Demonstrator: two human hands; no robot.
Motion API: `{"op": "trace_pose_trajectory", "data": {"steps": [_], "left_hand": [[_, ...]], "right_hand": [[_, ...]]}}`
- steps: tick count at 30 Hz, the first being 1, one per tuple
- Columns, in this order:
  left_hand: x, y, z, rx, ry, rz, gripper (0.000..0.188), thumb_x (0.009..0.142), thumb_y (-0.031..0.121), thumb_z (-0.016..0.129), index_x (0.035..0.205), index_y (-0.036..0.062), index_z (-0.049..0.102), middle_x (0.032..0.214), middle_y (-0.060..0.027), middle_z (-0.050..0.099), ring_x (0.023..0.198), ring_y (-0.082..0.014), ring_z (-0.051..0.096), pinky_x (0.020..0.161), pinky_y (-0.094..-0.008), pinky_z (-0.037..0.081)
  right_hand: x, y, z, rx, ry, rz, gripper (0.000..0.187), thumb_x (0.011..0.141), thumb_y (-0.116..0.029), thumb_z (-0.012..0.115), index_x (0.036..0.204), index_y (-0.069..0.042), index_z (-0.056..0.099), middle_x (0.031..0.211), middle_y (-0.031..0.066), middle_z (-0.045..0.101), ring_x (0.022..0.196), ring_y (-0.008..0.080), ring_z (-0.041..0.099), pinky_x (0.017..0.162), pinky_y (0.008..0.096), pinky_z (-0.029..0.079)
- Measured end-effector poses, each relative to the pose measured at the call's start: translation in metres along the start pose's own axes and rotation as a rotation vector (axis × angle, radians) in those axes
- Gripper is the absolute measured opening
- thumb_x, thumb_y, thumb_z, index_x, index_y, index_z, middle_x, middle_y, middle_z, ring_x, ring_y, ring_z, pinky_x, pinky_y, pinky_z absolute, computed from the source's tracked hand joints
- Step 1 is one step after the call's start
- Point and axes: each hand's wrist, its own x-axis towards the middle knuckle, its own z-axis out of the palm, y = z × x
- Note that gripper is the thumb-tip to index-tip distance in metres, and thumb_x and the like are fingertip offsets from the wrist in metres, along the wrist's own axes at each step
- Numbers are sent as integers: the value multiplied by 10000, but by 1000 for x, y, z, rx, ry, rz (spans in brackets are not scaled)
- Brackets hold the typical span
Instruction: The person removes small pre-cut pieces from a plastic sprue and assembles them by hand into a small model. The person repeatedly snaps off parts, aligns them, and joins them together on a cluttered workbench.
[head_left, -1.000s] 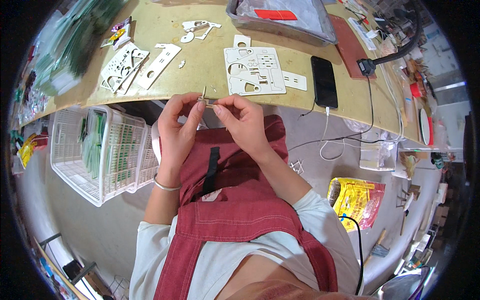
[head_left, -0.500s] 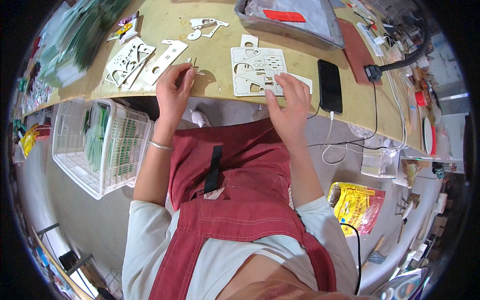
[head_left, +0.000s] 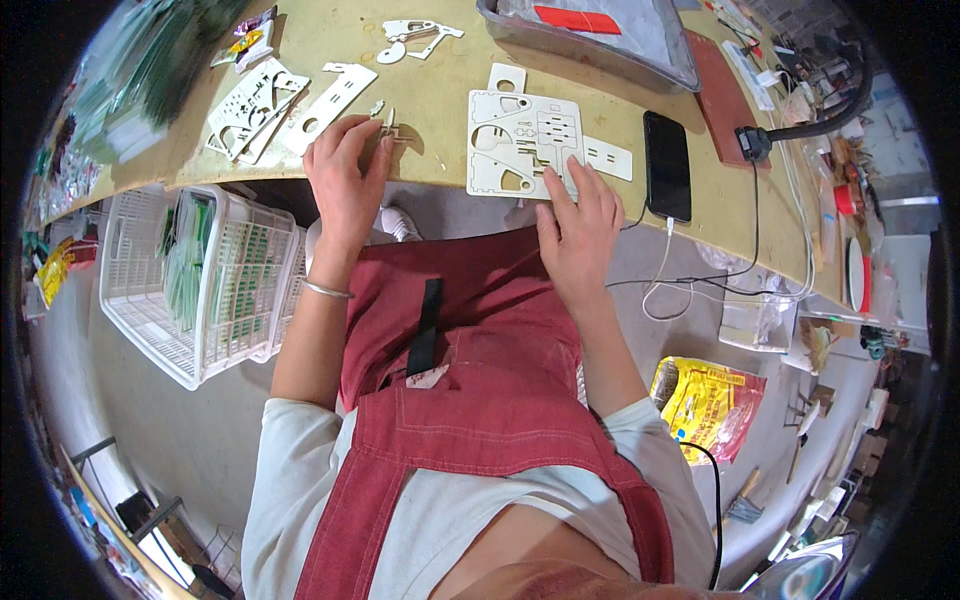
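Observation:
My left hand [head_left: 345,185] is at the table's near edge, thumb and fingers in a pinch. At its fingertips is a small off-white cut-out piece [head_left: 391,122], partly hidden by the hand. My right hand [head_left: 583,228] has its fingers stretched apart, the tips at the lower right corner of a flat off-white sheet [head_left: 488,148] of punched parts. A narrow slotted strip [head_left: 608,157] juts out from the sheet's right side, and a tab with a round hole [head_left: 508,76] shows behind it.
More punched sheets [head_left: 255,110] and a long slotted piece [head_left: 335,100] lie to the left, loose parts [head_left: 420,40] farther back. A black phone [head_left: 667,165] with a white cable lies right, below a grey tray [head_left: 600,45]. A white basket [head_left: 205,290] stands below the table's left.
My right hand has drawn back slightly toward me, its fingers spreading over the sheet's corner. The left hand stays by the small piece, its fingers shifted slightly. The view has moved a little.

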Motion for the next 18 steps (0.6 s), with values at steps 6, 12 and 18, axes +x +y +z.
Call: {"op": "trace_pose_trajectory", "data": {"steps": [6, 12, 18], "left_hand": [[-9, 17, -11, -20, 198, -25, 278, 941, 83, 773, 1212, 46, 727, 1137, -132, 727, 1075, -304, 694, 948, -392, 539], [-52, 81, -22, -1009, -442, -707, 280, 1076, 172, 644, 1282, -17, 657, 1129, -96, 742, 980, -202, 726, 900, -321, 576], [-34, 108, -8, -1461, -593, -1061, 286, 1094, 220, 599, 1259, 0, 677, 1095, -76, 773, 970, -130, 725, 854, -278, 581]], "right_hand": [[-1, 6, -2, 40, 65, -17, 409, 866, -122, 772, 1273, -95, 745, 1414, 107, 640, 1313, 331, 564, 1104, 474, 409], [-8, 5, -5, 141, 120, -20, 388, 843, -108, 807, 1228, -92, 764, 1380, 111, 665, 1280, 340, 589, 1089, 465, 424], [-23, -5, -9, 161, 95, -28, 448, 835, -112, 834, 1268, -68, 730, 1408, 145, 641, 1293, 351, 581, 1099, 477, 422]]}}
